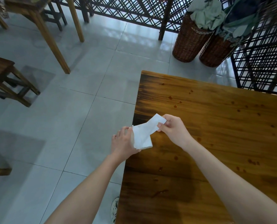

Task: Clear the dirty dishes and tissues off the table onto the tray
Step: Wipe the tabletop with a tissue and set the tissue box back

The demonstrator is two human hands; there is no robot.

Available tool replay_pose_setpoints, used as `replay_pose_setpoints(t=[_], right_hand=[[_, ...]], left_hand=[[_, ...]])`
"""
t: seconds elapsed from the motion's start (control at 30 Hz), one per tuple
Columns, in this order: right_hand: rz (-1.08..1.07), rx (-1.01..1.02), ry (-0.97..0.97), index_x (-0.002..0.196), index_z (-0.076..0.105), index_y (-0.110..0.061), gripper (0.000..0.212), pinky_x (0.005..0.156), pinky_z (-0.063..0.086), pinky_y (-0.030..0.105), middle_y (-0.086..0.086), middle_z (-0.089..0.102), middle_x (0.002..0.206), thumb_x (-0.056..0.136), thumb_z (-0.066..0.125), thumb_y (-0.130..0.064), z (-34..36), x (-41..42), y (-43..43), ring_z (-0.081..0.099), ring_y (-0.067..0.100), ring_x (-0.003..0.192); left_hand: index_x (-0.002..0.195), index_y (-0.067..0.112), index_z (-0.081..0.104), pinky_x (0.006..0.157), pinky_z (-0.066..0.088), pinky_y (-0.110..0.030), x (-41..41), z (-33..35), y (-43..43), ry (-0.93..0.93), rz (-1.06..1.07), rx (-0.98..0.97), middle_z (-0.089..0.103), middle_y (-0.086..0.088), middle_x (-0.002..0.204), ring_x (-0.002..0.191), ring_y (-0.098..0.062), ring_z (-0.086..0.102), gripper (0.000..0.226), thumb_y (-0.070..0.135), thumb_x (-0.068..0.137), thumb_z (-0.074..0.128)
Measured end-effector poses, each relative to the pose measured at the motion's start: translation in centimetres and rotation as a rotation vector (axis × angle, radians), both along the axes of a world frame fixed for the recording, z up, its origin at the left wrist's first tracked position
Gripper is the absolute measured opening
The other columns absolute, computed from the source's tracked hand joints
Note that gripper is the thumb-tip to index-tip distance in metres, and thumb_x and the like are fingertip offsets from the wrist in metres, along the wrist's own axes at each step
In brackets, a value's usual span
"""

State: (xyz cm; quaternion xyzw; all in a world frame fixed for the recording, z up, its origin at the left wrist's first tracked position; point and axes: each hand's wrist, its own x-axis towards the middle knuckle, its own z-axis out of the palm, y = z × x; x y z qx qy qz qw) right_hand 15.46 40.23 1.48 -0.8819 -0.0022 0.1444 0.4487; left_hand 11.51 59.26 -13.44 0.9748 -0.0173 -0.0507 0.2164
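A white tissue point(145, 132) is stretched between both hands over the left edge of the wooden table point(215, 126). My left hand point(122, 142) holds its wider lower end, just off the table's edge. My right hand point(172, 128) pinches the narrow upper end between thumb and fingers above the tabletop. The tabletop shows several small dark spots and a streak of spilled liquid point(160, 192). No tray or dishes are in view.
Grey tiled floor point(70, 110) lies left of the table. Wooden stools point(8, 80) and table legs point(57, 50) stand at the far left. Two wicker baskets point(189, 39) with plants and a dark lattice screen point(260, 62) stand behind the table. A shoe point(114, 207) shows below.
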Motion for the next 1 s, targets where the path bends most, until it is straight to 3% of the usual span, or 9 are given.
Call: replay_pose_setpoints(t=[0.37,0.63,0.87,1.0], right_hand=[[-0.128,0.032,-0.086,0.099,0.065,-0.009,0.013,0.082,0.056,0.028,0.002,0.067,0.102,0.089,0.062,-0.017,2.7,-0.7,-2.4,0.063,0.012,0.094],[-0.235,0.029,-0.073,0.091,0.064,-0.016,0.007,0.077,0.057,0.029,-0.001,0.069,0.098,0.086,0.068,-0.018,2.3,-4.0,-4.8,0.065,0.010,0.092],[-0.254,-0.001,-0.093,0.093,0.061,-0.026,0.017,0.059,0.053,0.015,-0.007,0.068,0.089,0.082,0.072,-0.019,1.1,-8.3,-4.5,0.066,0.007,0.081],[-0.253,0.007,-0.117,0.096,0.061,-0.028,0.019,0.056,0.049,0.010,-0.009,0.067,0.086,0.082,0.072,-0.022,0.8,-10.6,-3.7,0.065,0.007,0.077]], left_hand=[[0.132,0.026,0.031,0.098,0.041,-0.037,0.3,0.8,-1.6,0.122,0.085,-0.037,0.038,-0.001,0.135,0.121,-0.021,0.042,0.098,0.064,0.054,0.078],[0.141,0.037,0.009,0.107,0.032,-0.048,-1.3,1.6,-0.8,0.164,0.054,-0.080,0.019,0.001,0.149,0.135,-0.025,0.028,0.112,0.059,0.057,0.081],[0.147,0.035,0.008,0.110,0.030,-0.049,-5.7,2.7,0.2,0.186,0.051,-0.075,0.013,0.000,0.155,0.141,-0.027,0.023,0.111,0.056,0.064,0.080],[0.148,0.035,0.009,0.111,0.031,-0.048,-8.5,3.5,0.9,0.206,0.005,-0.119,0.011,0.003,0.155,0.141,-0.026,0.023,0.107,0.054,0.068,0.078]])
